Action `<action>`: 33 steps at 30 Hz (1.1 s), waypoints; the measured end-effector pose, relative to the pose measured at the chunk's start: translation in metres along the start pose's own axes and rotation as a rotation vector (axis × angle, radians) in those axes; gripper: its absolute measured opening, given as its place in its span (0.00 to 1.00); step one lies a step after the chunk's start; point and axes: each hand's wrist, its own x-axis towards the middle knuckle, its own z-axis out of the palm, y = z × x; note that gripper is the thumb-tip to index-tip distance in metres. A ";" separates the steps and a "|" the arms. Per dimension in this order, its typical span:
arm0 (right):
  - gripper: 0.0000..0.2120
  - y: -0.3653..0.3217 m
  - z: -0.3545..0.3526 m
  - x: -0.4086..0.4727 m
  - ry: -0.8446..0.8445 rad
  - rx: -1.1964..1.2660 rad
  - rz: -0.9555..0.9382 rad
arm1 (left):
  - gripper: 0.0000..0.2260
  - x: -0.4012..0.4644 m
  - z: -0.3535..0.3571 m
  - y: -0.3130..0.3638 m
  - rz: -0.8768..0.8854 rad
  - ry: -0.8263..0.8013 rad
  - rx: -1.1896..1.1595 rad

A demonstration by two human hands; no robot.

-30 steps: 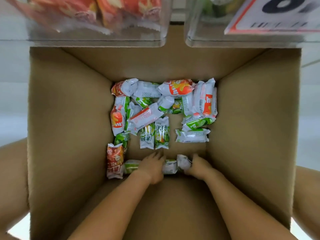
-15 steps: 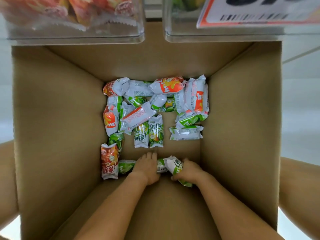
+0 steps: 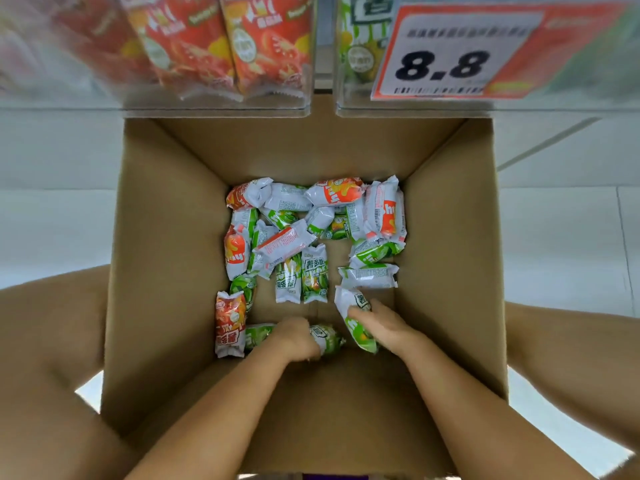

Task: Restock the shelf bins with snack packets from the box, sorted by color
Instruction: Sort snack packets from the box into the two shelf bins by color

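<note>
Shop floor, pale tiles, deep cardboard box sitting under two clear shelf bins. The green packet in the right hand runs lengthwise toward the far wall, gripped mid-body, so I'd guess it goes up and right to the green bin. Left hand is curled round another green packet just beside it. Red bin is up left.

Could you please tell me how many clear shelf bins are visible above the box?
2. The left bin holds red packets. The right bin holds green packets beside an 8.8 price tag. Others may lie outside the frame.
</note>
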 end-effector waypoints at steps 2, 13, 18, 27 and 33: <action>0.24 -0.017 -0.005 -0.013 0.054 0.040 -0.097 | 0.21 -0.013 -0.013 -0.002 0.008 0.021 -0.085; 0.27 -0.086 -0.036 -0.126 0.224 0.382 -0.519 | 0.22 -0.125 -0.042 0.020 0.309 0.287 -1.196; 0.34 -0.097 -0.030 -0.175 0.184 0.511 -0.675 | 0.22 -0.170 -0.042 0.031 0.486 0.313 -1.538; 0.21 -0.118 -0.056 -0.246 0.003 0.740 -0.788 | 0.25 -0.240 -0.082 0.022 0.762 0.592 -1.391; 0.07 -0.136 -0.105 -0.292 0.014 0.945 -0.939 | 0.25 -0.286 -0.126 0.037 0.885 0.759 -1.433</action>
